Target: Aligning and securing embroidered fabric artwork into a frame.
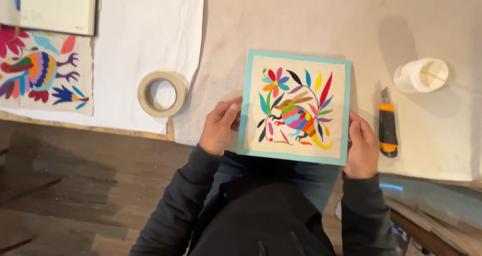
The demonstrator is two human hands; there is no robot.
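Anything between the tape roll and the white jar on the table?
Head view: the framed embroidered panel, gripped by left hand and right hand, then the utility knife, lie between tape roll and white jar.

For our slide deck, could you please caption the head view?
Left hand and right hand hold a turquoise-framed embroidered panel beside a tape roll and utility knife.

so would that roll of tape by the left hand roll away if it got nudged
Probably not: the tape roll lies flat on its side on the white cloth, so a nudge would likely slide it. It looks light, a hollow ring. Stood on edge, it would probably roll.
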